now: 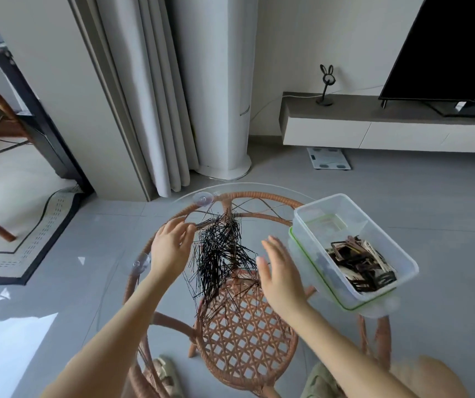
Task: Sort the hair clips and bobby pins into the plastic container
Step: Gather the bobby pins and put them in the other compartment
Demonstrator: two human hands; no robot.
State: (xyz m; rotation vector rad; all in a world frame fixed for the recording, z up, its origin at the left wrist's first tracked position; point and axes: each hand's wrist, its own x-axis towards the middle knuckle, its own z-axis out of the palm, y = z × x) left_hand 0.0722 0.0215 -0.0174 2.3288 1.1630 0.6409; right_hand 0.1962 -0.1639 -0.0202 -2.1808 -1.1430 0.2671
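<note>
Left grip and right grip, both released, flank pins, likely to scoop them toward container holding clips.

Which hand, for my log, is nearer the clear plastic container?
The right hand, open between the black bobby-pin pile and the clear plastic container; the left hand lies beyond the pile.

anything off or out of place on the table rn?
Bobby pins lie in a loose tangled heap on the glass tabletop, outside the plastic container. The container sits askew on its green-rimmed lid, close to the tabletop's right edge. Nothing looks broken.
</note>
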